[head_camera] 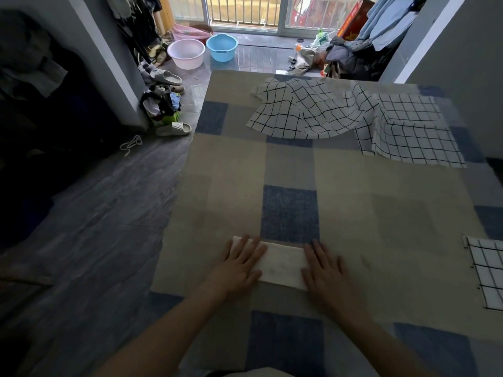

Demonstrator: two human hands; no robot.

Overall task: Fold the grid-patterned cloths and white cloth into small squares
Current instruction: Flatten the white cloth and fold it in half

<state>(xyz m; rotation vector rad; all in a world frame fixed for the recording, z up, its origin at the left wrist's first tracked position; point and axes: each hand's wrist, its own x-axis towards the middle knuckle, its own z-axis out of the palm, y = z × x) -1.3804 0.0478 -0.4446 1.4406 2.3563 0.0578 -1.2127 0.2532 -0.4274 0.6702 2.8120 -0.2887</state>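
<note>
White cloth: folded into narrow strip, flat on checked blanket, near edge, long side running left to right; both ends covered by flat palms. Large grid-patterned cloth: unfolded, rumpled, wavy, at far side of blanket. Second grid cloth (finer grid): just right of first, touching or overlapping it, partly doubled over, flatter. Third grid cloth: at right edge, cut off by frame, lying flat, well apart from others.
</note>
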